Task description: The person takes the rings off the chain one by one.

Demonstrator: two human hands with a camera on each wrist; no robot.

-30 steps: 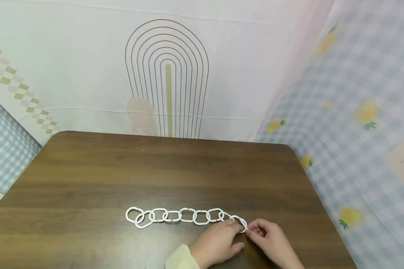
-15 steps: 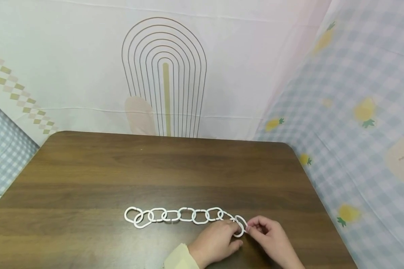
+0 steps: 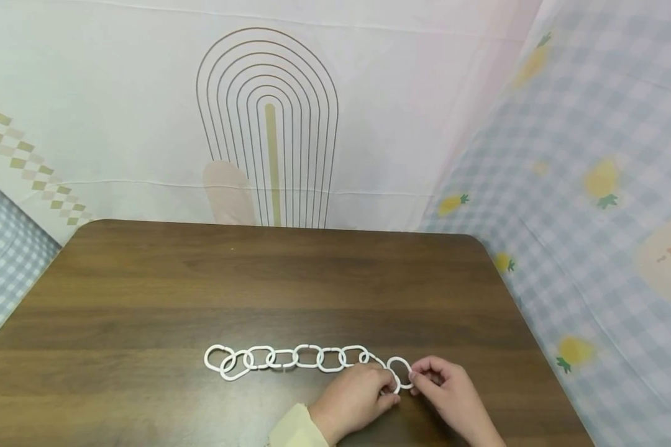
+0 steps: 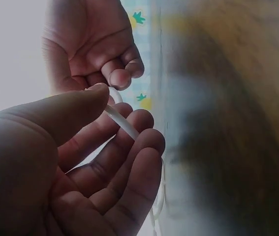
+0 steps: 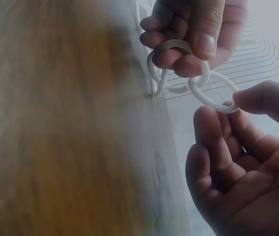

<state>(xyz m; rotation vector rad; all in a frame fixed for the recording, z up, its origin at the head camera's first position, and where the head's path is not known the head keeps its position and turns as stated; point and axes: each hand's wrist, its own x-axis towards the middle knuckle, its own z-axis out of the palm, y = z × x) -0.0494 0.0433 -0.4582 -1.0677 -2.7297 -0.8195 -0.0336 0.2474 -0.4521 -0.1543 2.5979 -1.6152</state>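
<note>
1. Your left hand (image 3: 355,397) pinches a white link (image 5: 174,44), thumb against curled fingers.
2. Your right hand (image 3: 450,397) grips the interlocked end link (image 5: 203,100) between thumb and fingertips.
3. Leftward, the white chain (image 3: 296,358) lies along the brown table (image 3: 257,279).

A brown wood-grain table (image 3: 246,285) with rounded far corners filled the lower part of the head view, and a soft patch of light (image 3: 162,397) shone on its near left part. Behind it hung a creased pale cloth (image 3: 397,112), printed with nested arches (image 3: 269,130) and, to the left, a slanting band of diamonds (image 3: 25,152). A blue-and-white checked cloth (image 3: 559,143) with yellow fruits (image 3: 601,180) draped the right side, and more checks (image 3: 8,248) showed at the left edge.
</note>
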